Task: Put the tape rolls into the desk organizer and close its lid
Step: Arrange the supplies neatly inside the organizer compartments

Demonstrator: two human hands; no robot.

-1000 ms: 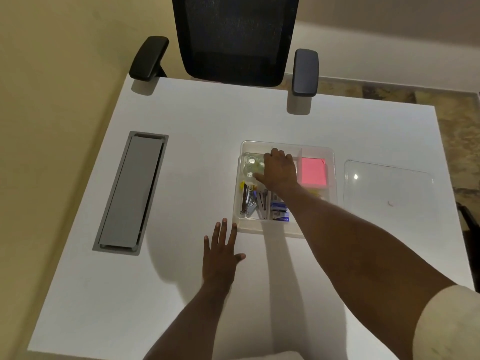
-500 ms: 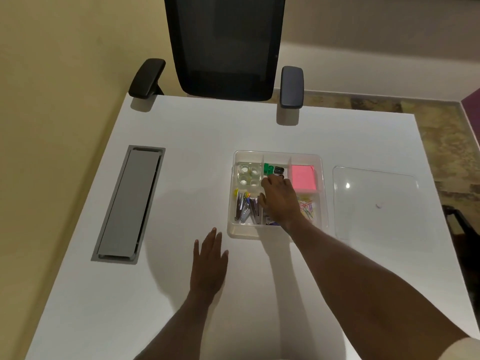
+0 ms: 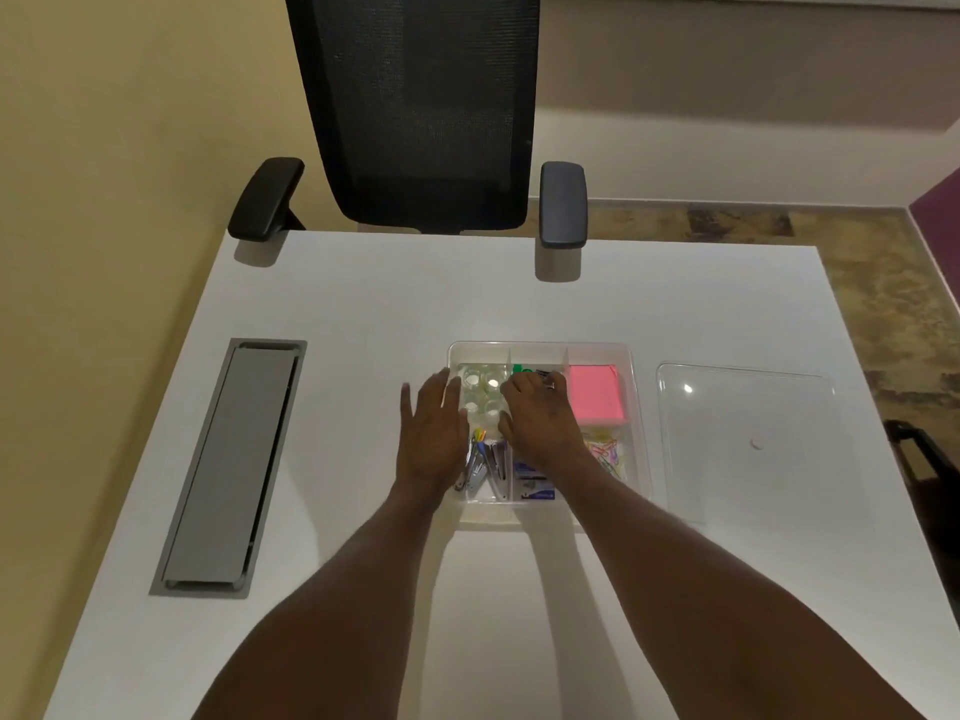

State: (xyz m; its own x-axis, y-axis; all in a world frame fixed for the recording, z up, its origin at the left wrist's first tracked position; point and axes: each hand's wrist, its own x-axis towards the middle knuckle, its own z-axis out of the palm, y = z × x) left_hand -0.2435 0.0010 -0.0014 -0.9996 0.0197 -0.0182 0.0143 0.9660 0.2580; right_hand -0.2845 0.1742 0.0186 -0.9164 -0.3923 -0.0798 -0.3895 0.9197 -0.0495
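Both hands over organizer: left hand flat/unclenched, right hand grip unclear.

The desk organizer is set near the middle of the worktop, with its lid laid flat just to its right. The tape rolls are seen in the organizer's far-left compartment. A notepad is held in the far-right compartment, paper clips nearer than it. A cable hatch is set into the worktop well to the left. A chair stands behind the far edge.
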